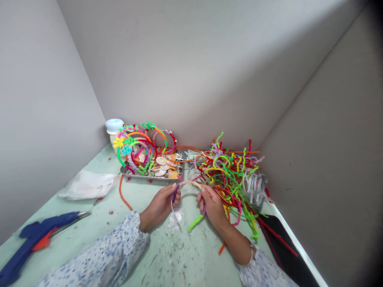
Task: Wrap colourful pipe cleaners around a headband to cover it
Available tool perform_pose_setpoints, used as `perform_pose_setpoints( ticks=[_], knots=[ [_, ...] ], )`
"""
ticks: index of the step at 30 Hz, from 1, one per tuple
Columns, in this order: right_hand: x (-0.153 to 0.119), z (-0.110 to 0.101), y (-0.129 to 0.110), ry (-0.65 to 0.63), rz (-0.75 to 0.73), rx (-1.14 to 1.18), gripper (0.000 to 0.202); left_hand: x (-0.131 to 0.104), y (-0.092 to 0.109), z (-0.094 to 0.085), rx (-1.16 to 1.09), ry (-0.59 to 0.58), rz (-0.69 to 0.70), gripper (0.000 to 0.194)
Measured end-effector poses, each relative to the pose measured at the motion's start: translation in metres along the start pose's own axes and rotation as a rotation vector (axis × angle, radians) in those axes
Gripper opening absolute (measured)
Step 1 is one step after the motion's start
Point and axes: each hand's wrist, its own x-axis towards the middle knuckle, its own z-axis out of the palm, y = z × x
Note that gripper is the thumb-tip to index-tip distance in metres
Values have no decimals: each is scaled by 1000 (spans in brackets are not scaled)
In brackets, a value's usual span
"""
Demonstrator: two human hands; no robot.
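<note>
Pinching headband (189,182), both hands (161,204) (213,205) curled

The person's left hand (163,202) and right hand (212,205) pinch a partly wrapped headband (188,182) above the desk (101,223). Beyond stand colourful hoops (164,139) in a tray (152,178), beside heaped pipe cleaners (230,169); a blue glue gun (38,231) lies left.
</note>
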Motion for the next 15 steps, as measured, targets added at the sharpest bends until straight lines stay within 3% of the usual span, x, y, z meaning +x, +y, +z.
perform_pose_setpoints(
  ticks=[5,15],
  knots=[
    [-2,2,1,-53,7,-55,32,0,1,2,51,-28,-15,17],
    [-1,1,-1,-4,5,-2,35,1,1,0,15,1,-51,27]
  ],
)
